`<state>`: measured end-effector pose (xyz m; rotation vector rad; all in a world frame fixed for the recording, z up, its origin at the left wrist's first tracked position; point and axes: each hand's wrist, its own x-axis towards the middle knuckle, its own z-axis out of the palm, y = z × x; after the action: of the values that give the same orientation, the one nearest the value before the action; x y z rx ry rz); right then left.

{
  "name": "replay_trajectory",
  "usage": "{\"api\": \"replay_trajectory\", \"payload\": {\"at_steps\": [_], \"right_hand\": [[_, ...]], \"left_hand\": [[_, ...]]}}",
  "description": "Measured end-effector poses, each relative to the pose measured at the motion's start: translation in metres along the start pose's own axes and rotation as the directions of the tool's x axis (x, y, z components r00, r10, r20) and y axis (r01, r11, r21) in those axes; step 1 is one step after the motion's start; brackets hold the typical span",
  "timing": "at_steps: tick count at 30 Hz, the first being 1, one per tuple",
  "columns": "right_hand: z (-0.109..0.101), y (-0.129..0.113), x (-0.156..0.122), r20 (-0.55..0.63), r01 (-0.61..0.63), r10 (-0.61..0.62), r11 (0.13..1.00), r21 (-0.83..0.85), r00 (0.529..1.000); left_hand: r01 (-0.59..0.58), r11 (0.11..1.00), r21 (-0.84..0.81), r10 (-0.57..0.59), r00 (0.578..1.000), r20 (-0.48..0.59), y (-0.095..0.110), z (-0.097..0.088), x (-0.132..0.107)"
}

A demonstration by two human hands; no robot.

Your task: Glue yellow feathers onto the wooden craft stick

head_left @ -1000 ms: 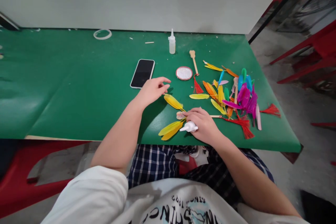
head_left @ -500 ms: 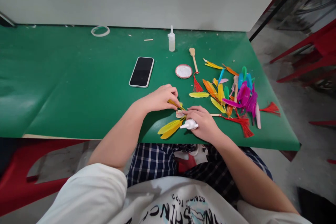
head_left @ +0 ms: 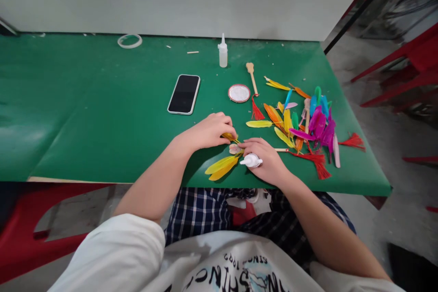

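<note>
The left hand (head_left: 208,130) pinches a yellow feather (head_left: 230,137) flat on the green table (head_left: 85,114). Just right, the right hand (head_left: 267,159) grips a small white bottle (head_left: 251,160) lying sideways, contents not visible. Far behind stands a capped bottle (head_left: 222,52); right of the phone (head_left: 184,94) lies a round lid (head_left: 239,93) holding something white.

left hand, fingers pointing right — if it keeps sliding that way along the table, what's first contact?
Likely the loose yellow feather just beyond the left hand, then the coloured feather pile. Depth is uncertain; it may brush the right hand first.
</note>
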<state>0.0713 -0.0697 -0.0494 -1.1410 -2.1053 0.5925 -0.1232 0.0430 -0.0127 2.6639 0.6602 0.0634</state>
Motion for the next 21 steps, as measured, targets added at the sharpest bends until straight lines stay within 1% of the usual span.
{"api": "replay_trajectory", "payload": {"at_steps": [4, 6, 9, 13, 15, 19, 21], "right_hand": [[-0.0008, -0.0012, 0.0011, 0.002, 0.003, -0.003, 1.0, 0.003, 1.0], [-0.0017, -0.0032, 0.0017, -0.022, 0.021, -0.021, 1.0, -0.005, 1.0], [-0.0032, -0.0066, 0.0018, -0.11, 0.021, -0.022, 1.0, -0.017, 0.994], [-0.0037, -0.0074, 0.0005, -0.25, -0.047, 0.053, 0.998, 0.03, 0.967], [-0.0032, -0.0062, 0.0001, -0.297, -0.074, 0.089, 0.995, 0.062, 0.951], [-0.0026, -0.0045, -0.0001, -0.329, -0.084, 0.108, 0.993, 0.087, 0.938], [-0.0028, -0.0048, -0.0002, -0.317, -0.084, 0.109, 0.992, 0.093, 0.942]], "left_hand": [[-0.006, 1.0, 0.021, 0.006, 1.0, -0.003, 0.0008, 0.001, -0.0003], [-0.012, 0.999, 0.032, 0.012, 1.0, -0.006, 0.0017, 0.0013, -0.0002], [-0.012, 0.999, 0.043, 0.012, 1.0, -0.01, 0.0027, 0.0021, 0.0], [0.006, 0.998, 0.06, -0.005, 1.0, -0.014, 0.0019, 0.0022, 0.0002], [0.012, 0.997, 0.076, -0.011, 1.0, -0.017, 0.0012, 0.0016, 0.0003], [0.019, 0.996, 0.084, -0.017, 1.0, -0.024, 0.0016, 0.0001, 0.001], [0.019, 0.998, 0.067, -0.017, 0.999, -0.029, 0.002, 0.0001, 0.0013]]}}
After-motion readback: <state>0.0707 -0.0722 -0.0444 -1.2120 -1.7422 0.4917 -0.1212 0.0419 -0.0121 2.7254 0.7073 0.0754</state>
